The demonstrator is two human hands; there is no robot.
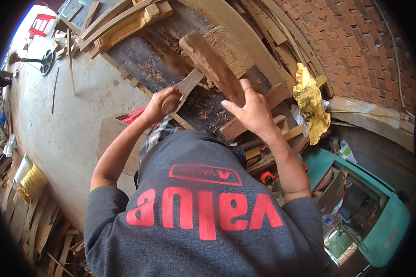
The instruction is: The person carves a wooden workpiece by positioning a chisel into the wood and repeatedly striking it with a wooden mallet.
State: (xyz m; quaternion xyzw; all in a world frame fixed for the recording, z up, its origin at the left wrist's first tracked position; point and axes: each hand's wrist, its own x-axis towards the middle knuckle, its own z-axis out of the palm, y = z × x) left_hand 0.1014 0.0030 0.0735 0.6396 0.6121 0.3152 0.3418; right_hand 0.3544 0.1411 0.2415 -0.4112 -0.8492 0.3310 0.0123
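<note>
My left hand [163, 105] is closed round the near end of a pale flat piece [189, 84], which points up and right; whether it is wood or a blade I cannot tell. My right hand [255, 113] grips the lower end of a long brown wooden piece [210, 62] between thumb and fingers. That piece slants up and left above the dark, chip-strewn work surface [141, 55]. A pale wooden board [233, 53] lies behind it. Below my right hand, a reddish board [233, 129] rests at the near edge.
Long timbers [120, 25] are stacked at the far left of the work surface, more [282, 34] along the brick wall [356, 41]. A yellow bag [312, 104] hangs at right, above a green cabinet [388, 231]. A red tape measure [266, 177] lies near my right forearm.
</note>
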